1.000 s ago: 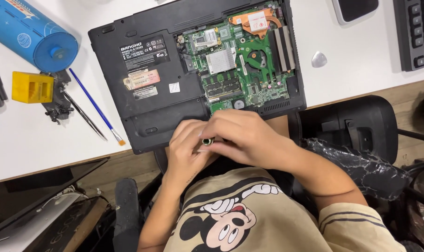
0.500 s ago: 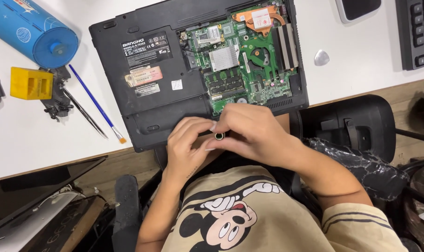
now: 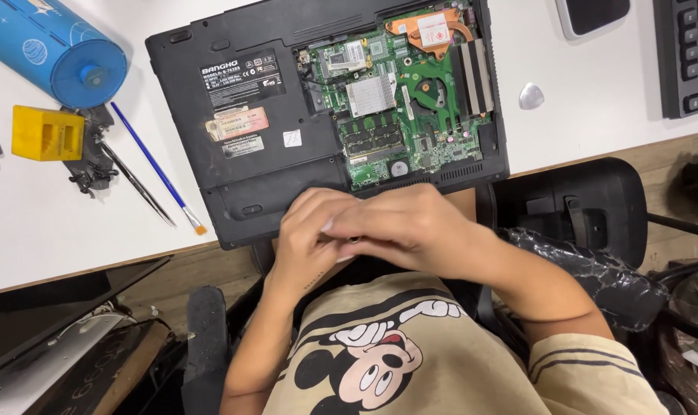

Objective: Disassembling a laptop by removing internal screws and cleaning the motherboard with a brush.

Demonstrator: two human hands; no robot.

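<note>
Here both hands (image 3: pixel 364 234) meet below the opened laptop (image 3: pixel 287 115), circuit board (image 3: pixel 410 100) inside.

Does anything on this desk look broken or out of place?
Yes: the black laptop lies upside down with part of its bottom cover off, baring the green circuit board. It also juts over the white desk's edge, beneath the person's clasped hands.

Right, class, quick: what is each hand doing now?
Left hand: fingers curled against the right, contents hidden.
Right hand: closed over the left, contents hidden.

One head cam, looking steeply down, close over the desk (image 3: pixel 26 230) edge, laptop (image 3: pixel 272 131) and lap.
</note>
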